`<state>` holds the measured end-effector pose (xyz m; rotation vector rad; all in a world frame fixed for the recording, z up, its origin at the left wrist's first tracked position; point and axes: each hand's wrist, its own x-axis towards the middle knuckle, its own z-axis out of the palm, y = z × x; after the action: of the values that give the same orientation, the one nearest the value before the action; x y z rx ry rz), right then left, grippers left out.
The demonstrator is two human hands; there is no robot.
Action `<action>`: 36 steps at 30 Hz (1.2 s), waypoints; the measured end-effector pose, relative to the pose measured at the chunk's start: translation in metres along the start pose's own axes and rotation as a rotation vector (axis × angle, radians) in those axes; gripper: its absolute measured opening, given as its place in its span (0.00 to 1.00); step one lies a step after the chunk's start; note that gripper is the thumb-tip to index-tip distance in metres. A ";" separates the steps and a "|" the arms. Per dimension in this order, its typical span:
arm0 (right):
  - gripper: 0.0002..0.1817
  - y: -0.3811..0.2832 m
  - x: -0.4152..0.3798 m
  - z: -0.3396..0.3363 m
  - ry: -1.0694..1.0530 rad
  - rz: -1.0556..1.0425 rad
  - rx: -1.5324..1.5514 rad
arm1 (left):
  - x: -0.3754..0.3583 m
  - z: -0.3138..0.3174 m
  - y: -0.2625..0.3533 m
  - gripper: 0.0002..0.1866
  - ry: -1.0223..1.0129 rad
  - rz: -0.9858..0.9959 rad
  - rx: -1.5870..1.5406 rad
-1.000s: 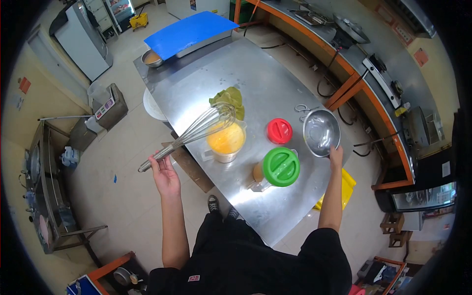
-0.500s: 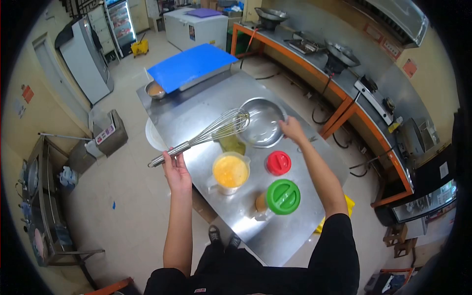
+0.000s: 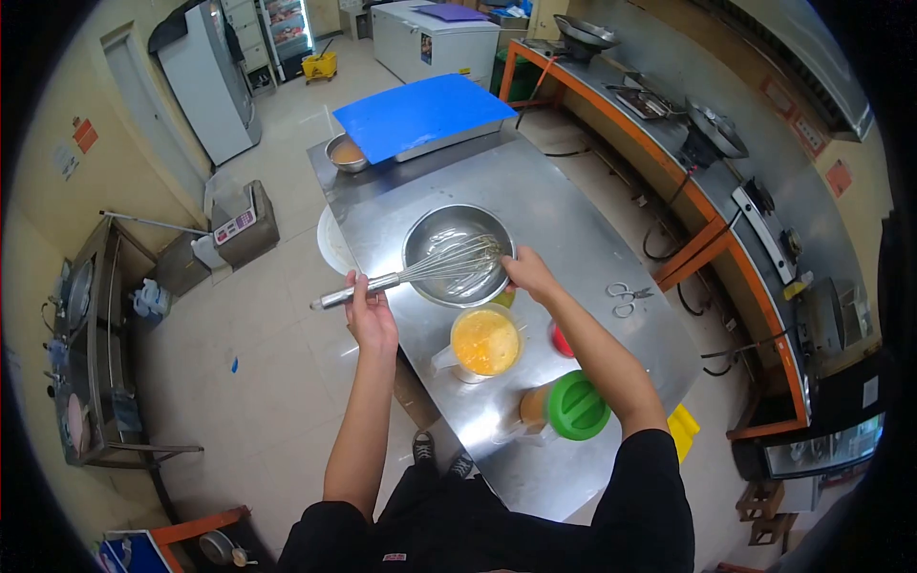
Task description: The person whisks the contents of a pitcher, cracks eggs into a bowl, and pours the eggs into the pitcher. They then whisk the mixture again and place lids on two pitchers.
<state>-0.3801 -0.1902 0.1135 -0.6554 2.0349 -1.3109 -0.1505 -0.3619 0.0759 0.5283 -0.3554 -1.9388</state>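
Steel shines everywhere here: the metal bowl point(image 3: 457, 254) stands on the steel table point(image 3: 573, 220), near its left edge, and my right hand point(image 3: 528, 272) is closed on the bowl's near right rim. My left hand point(image 3: 368, 310) is closed around the handle of the whisk point(image 3: 420, 271). The whisk lies almost level, and its wire head is over the inside of the bowl. I cannot tell if the wires touch the bottom.

Just in front of the bowl, closer to me, stands a clear jug point(image 3: 482, 343) with a yellow-orange liquid. To the right of the jug, a red lid point(image 3: 560, 341) is partly hidden under my right forearm. Nearer to me is a second jug with a green lid point(image 3: 578, 406) on top. A pair of scissors point(image 3: 628, 297) lies on the table to the right, well apart from the bowl. At the far end of the table is a blue cutting board point(image 3: 420, 113), and beside it a small bowl point(image 3: 346, 153) with brownish content.
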 end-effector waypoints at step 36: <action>0.36 -0.029 0.010 -0.029 -0.303 0.079 0.455 | 0.028 0.000 0.001 0.12 -0.094 -0.414 0.097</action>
<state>-0.4062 -0.1903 0.1468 -0.5180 1.4413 -1.4617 -0.1597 -0.3874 0.0708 0.6118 -0.4271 -2.3604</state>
